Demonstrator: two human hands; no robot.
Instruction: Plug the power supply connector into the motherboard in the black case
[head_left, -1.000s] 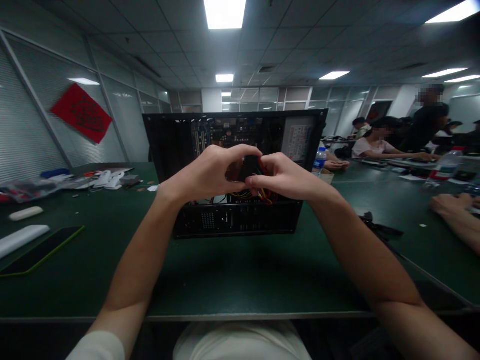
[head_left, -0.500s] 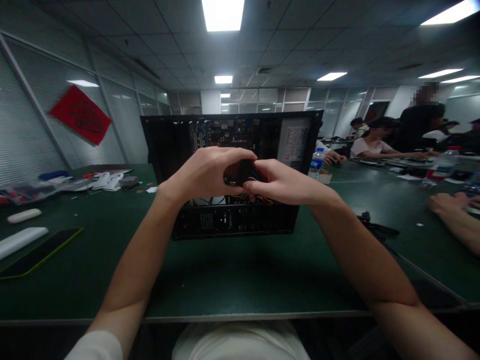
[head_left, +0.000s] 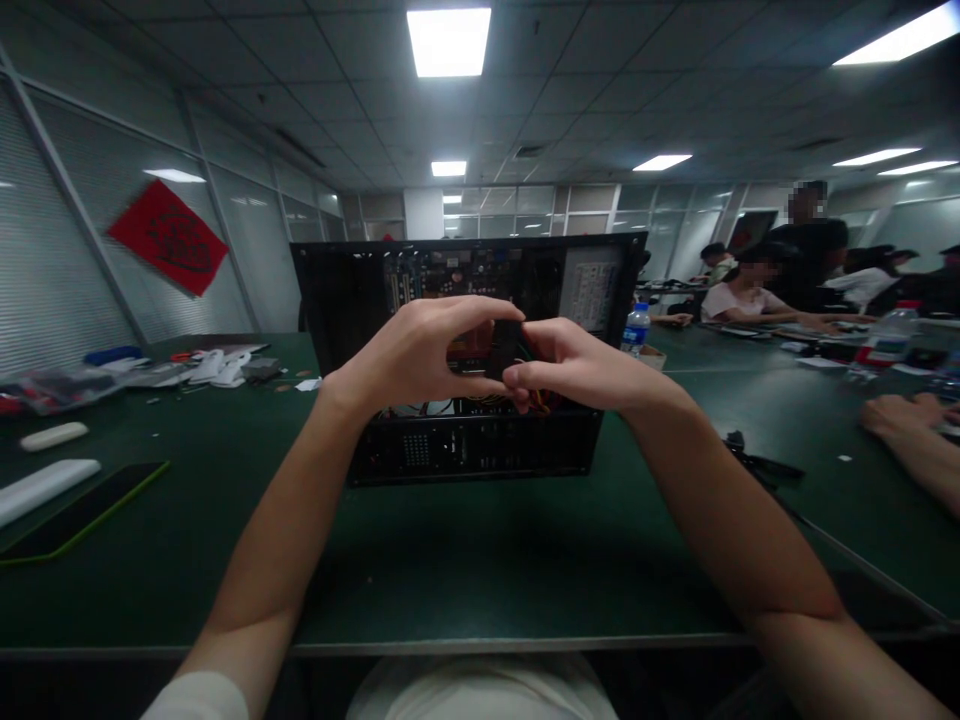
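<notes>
In front of the open side of the black computer case, set on the green tabletop, holding a small black part upright between both hands. With the left hand, spanning its top and bottom edges between fingertips and thumb in a wide arch; with the right hand, pinching its right edge, close by the coloured wires. Cannot tell the part's exact kind, or the placing of the right hand's hidden fingers. Better, probably, to press evenly with both hands, keep the part square rather than tilted, and grip only the hard body, without tugging the wires. Wise also to keep fingertips clear of the case's edges.
</notes>
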